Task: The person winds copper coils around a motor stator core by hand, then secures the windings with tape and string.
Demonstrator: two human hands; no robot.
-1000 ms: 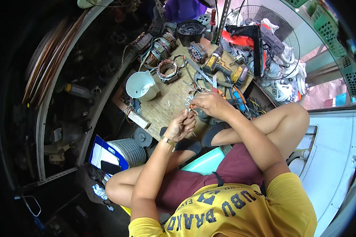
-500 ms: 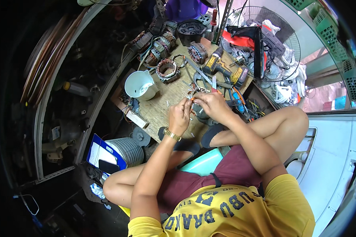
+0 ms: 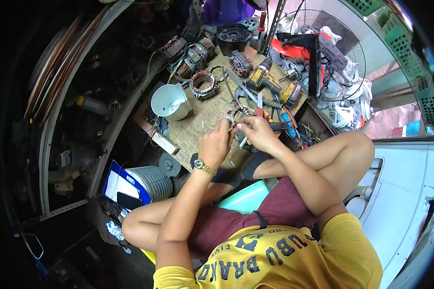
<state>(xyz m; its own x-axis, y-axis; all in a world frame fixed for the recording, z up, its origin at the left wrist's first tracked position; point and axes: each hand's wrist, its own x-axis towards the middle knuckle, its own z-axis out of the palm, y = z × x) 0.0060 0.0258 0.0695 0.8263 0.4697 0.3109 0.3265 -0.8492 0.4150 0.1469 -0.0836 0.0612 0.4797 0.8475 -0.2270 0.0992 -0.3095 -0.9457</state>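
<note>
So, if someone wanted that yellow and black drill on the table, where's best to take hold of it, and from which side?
Probably by the handle, the narrower stretch between body and battery, coming from above. The drill lies on its side with its chuck pointing away from the person, and a red-handled tool lies close on the near side.

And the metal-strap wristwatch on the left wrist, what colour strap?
Gold metal strap; best seen in the head view.
</note>
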